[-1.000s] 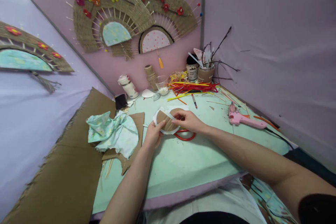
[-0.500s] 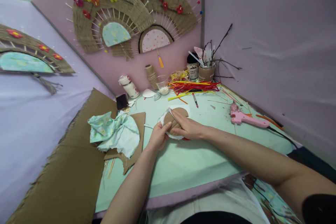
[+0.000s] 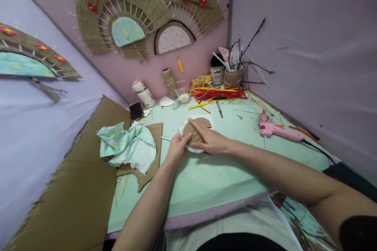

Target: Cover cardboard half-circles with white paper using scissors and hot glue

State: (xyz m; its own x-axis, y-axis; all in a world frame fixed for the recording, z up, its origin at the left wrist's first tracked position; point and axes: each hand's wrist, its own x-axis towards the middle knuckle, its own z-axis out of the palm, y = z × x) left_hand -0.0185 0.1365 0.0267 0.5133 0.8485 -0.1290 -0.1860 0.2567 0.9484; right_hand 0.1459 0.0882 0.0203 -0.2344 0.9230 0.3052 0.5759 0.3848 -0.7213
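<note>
A round piece of brown cardboard (image 3: pixel 203 124) with pale fabric (image 3: pixel 182 126) around its left and lower edge is in front of me on the table. My left hand (image 3: pixel 177 148) grips its left edge, thumb on top; the fingers beneath are hidden. Across the cardboard lies my right hand (image 3: pixel 212 139), its index finger stretched toward the upper left edge and its thumb apart. A white sheet (image 3: pixel 209 117) shows behind the disc, and a bit of red (image 3: pixel 207 153) peeks out below it.
Crumpled floral fabric (image 3: pixel 129 145) rests on cut cardboard (image 3: pixel 157 137) at left. A pink glue gun (image 3: pixel 272 128) with a cord lies at right. Toward the back are red and yellow craft stems (image 3: pixel 219 94), a pen (image 3: pixel 219 109), a twine spool (image 3: pixel 169 80) and a white bottle (image 3: pixel 143 93).
My right hand's fingertips have slid slightly off the fabric edge and now lie flatter over the cardboard. My left hand stays on the left edge. The camera view has shifted slightly.
</note>
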